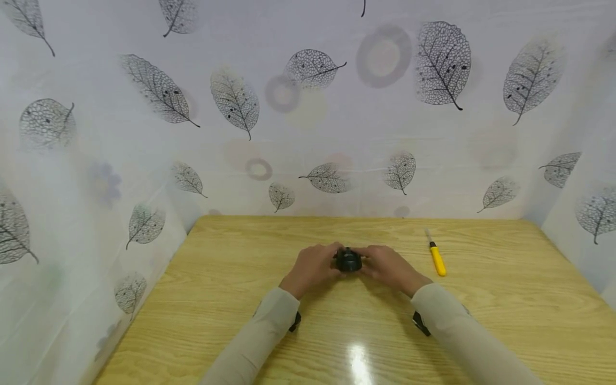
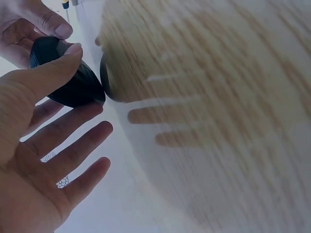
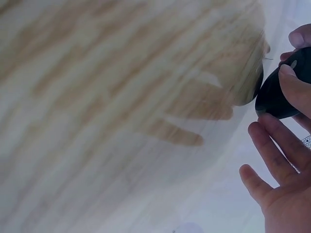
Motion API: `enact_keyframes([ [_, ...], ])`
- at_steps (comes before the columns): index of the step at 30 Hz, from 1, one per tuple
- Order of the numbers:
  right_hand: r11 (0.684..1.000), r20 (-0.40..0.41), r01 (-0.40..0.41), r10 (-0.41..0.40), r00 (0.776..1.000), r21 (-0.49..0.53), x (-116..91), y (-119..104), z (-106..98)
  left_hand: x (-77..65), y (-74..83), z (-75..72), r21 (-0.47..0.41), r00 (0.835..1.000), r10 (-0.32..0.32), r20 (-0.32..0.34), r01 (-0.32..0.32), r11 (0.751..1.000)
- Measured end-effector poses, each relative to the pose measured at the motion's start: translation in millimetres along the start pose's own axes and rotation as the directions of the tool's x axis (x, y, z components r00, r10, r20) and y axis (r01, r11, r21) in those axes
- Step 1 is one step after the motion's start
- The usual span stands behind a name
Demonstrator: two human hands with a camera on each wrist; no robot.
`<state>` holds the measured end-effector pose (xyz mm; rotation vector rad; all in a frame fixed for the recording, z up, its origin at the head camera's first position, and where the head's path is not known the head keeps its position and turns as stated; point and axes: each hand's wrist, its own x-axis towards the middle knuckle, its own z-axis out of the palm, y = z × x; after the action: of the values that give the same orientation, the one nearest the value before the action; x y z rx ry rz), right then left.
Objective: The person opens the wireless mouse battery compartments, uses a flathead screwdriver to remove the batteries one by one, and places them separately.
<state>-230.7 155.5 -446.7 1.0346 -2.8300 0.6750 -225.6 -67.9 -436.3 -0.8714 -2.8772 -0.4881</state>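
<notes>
A: What is listed as the largest entry?
B: Leaf-printed sheet (image 1: 337,128), pale, hung behind and beside the work. Below it, table (image 1: 216,305), wood-grained, glossy.

A: Next in size?
B: Sleeves, two, pale, extended over the table: left sleeve (image 1: 255,334), right sleeve (image 1: 474,334).

A: And the hands?
B: Left hand (image 1: 314,267): part-closed; the black mouse (image 1: 349,262) is pinched between thumb and fingers, the outer fingers being spread free. Right hand (image 1: 389,267): a matching pinch is applied from the opposite side, outer fingers extended, nothing else held.

A: Smaller items?
B: Screwdriver (image 1: 436,258), one, yellow-handled, laid on the table to the right of the right hand, well apart, blade pointed away from the person; untouched. Mouse, one, rounded, apparently for a computer: held between both hands, tilted in the wrist views. Whether the table is touched by its lower end cannot be told.

A: Which step is in hand?
B: Judged to be a two-handed hold of the mouse. No loose part is seen.

A: What is called for next?
B: An even pinch, by judgement, since few fingers are engaged. Should one hand be freed, the weight must first be taken by the other.
</notes>
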Motion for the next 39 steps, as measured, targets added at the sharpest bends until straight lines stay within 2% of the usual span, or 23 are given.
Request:
enact_keyframes([
  [7, 1.0, -0.042, 0.012, -0.011, 0.999, 0.008, -6, -3, -4, -0.4, 2.3, -1.5, 0.02, 1.0, -0.016, 0.003, 0.016, 1.0],
  [18, 1.0, -0.078, 0.002, -0.004, 0.997, -0.028, -12, -4, -6, -2.4, 4.6, 0.2, 0.068, 0.998, -0.004, -0.061, 0.008, 0.998],
  [32, 1.0, -0.137, 0.004, -0.005, 0.99, -0.008, -13, -7, -7, -5.4, 7.4, -2.7, 0.031, 0.992, 0.016, -0.128, -0.012, 0.999],
  [39, 0.998, -0.194, 0.039, -0.027, 0.981, 0.055, -11, -6, -5, -5.1, 7.1, -1.2, -0.026, 0.982, 0.013, -0.188, -0.018, 1.0],
])
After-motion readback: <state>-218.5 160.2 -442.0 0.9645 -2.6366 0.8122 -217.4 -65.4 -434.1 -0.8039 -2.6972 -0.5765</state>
